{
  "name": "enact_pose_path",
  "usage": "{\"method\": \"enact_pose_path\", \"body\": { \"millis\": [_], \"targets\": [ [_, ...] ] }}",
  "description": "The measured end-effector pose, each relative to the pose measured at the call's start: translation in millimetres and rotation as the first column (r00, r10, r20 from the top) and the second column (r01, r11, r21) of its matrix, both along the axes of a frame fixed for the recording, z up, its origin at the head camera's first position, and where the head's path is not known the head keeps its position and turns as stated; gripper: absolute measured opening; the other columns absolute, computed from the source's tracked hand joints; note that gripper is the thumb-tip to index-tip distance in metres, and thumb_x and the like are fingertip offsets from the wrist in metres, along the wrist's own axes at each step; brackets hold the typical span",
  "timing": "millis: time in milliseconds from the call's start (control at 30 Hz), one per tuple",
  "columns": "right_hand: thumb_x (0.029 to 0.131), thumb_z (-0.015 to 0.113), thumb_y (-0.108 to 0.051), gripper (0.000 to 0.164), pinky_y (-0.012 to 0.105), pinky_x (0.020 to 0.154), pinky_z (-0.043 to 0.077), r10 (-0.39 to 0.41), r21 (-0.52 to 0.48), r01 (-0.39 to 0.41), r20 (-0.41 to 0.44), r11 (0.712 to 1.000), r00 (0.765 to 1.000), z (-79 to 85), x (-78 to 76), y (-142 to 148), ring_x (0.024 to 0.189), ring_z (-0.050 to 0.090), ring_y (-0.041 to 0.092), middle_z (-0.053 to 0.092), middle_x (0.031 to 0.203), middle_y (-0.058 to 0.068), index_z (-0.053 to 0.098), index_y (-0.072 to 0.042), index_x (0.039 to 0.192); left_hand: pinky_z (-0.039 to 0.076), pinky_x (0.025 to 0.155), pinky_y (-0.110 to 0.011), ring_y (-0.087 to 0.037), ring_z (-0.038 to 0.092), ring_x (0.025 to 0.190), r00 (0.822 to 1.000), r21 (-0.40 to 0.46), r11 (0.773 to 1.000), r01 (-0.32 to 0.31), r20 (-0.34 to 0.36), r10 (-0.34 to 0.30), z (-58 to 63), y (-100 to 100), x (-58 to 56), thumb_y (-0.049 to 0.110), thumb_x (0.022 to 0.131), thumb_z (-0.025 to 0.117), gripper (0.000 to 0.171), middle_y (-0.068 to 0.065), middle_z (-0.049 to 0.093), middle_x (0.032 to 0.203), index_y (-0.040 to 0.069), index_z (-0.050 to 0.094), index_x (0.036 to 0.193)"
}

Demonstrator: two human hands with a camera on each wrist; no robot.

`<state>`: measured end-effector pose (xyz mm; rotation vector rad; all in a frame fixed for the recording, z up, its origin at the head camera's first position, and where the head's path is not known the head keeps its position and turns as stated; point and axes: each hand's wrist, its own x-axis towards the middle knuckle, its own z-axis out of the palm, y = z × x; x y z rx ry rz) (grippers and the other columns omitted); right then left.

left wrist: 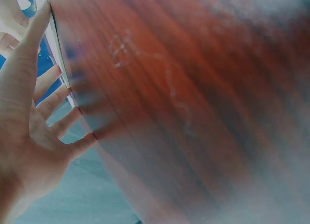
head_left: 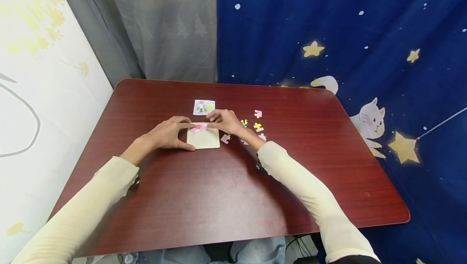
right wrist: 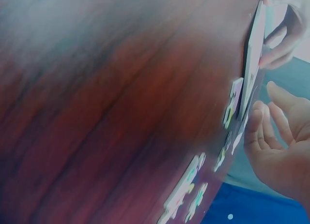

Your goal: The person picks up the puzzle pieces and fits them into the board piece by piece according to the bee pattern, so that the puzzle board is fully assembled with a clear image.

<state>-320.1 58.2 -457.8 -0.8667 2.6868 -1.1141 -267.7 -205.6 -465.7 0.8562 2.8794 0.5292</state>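
A pale square puzzle board (head_left: 204,139) lies on the table with pink jigsaw pieces (head_left: 198,127) along its far edge. My left hand (head_left: 169,133) spans the board's left side, thumb at the near left corner and index fingertip by the pink pieces. In the left wrist view, the fingers of that hand (left wrist: 46,115) are spread and mostly straight. Over the far right corner of the board is my right hand (head_left: 227,122), its fingertips close to the pieces. The right wrist view shows this hand (right wrist: 281,137) loosely bent, nothing visible between its fingers.
Several loose puzzle pieces lie right of the board, including a pink one (head_left: 258,113), a yellow one (head_left: 258,127) and one by the board's edge (head_left: 226,138). Behind the board sits a picture card (head_left: 204,107) with a bee. Curtains hang beyond the brown table (head_left: 204,199).
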Motion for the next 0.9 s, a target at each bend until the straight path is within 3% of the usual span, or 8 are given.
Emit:
{"method": "enact_pose_path", "body": {
  "millis": [400, 700, 900],
  "targets": [
    [0.090, 0.083, -0.012, 0.035, 0.024, 0.081, 0.057, -0.022, -0.049, 0.023, 0.022, 0.999, 1.000, 3.8, -8.0, 23, 0.091, 0.075, 0.021, 0.076, 0.105, 0.013, 0.074, -0.001, 0.122, 0.038, 0.114, -0.055, -0.031, 0.045, 0.138, 1.000, 0.007, 1.000, 0.000, -0.009, 0.000, -0.6, 2, 0.3, 0.067, 0.071, 0.087, 0.095, -0.010, 0.053, 0.144, 0.016, 0.061, 0.147],
    [0.089, 0.085, -0.013, 0.036, 0.024, 0.078, 0.057, -0.075, -0.019, 0.075, 0.000, 0.997, 0.997, 7.6, -18.5, 52, 0.093, 0.076, 0.019, 0.077, 0.106, 0.011, 0.074, -0.003, 0.121, 0.038, 0.114, -0.055, -0.031, 0.044, 0.138, 1.000, 0.007, 1.000, 0.014, -0.018, -0.014, -2.2, 1, 1.4, 0.067, 0.072, 0.087, 0.097, -0.010, 0.053, 0.145, 0.015, 0.058, 0.150],
    [0.089, 0.084, -0.012, 0.036, 0.031, 0.085, 0.057, -0.104, -0.006, 0.103, -0.033, 0.995, 0.994, 12.5, -26.8, 73, 0.094, 0.076, 0.023, 0.076, 0.106, 0.014, 0.074, -0.001, 0.121, 0.038, 0.114, -0.056, -0.031, 0.042, 0.140, 1.000, 0.002, 1.000, 0.012, -0.012, -0.012, -0.9, 1, 1.7, 0.065, 0.073, 0.087, 0.097, -0.009, 0.052, 0.148, 0.013, 0.057, 0.150]
  ]
}}
